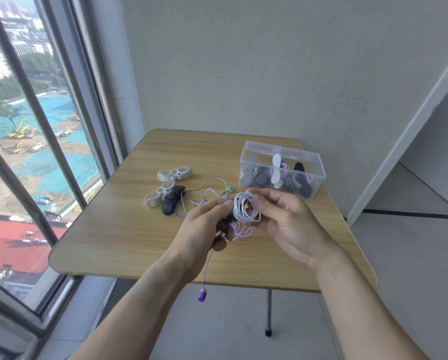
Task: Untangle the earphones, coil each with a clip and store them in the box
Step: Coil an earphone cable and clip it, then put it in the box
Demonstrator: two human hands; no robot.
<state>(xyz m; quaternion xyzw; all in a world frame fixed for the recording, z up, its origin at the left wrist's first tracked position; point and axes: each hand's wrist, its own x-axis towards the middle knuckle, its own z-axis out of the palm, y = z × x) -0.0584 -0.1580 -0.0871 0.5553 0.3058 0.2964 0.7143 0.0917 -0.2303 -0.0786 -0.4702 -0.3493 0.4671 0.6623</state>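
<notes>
From the head view I see both hands raised over the middle of the tabletop (108,229), just below frame centre. My right hand (287,224) has its grip closed on a white coil (245,209) of earphone cord, thumb on top and fingers curled behind it. My left hand (204,227) grips something dark at its fingertips, just left of and below the coil; it may be a clip, but the fingers hide most of it and I cannot tell. A purple cord (207,266) runs down from under the left hand and ends in a purple earbud (202,294) hanging below the tabletop's near edge. More purple loops sit under the coil, partly covered by both hands, so I cannot make out where they go.

Left of centre, two white clips (174,173) (157,195) and a black clip (172,200) lie on the tabletop, the black one touching the lower white one. A green cord (212,181) curves from there towards the hands, its end hidden behind them.

At right centre stands the clear box (282,168), open-topped, holding coiled earphones with grey, white and black clips; the contents blur through the plastic.
</notes>
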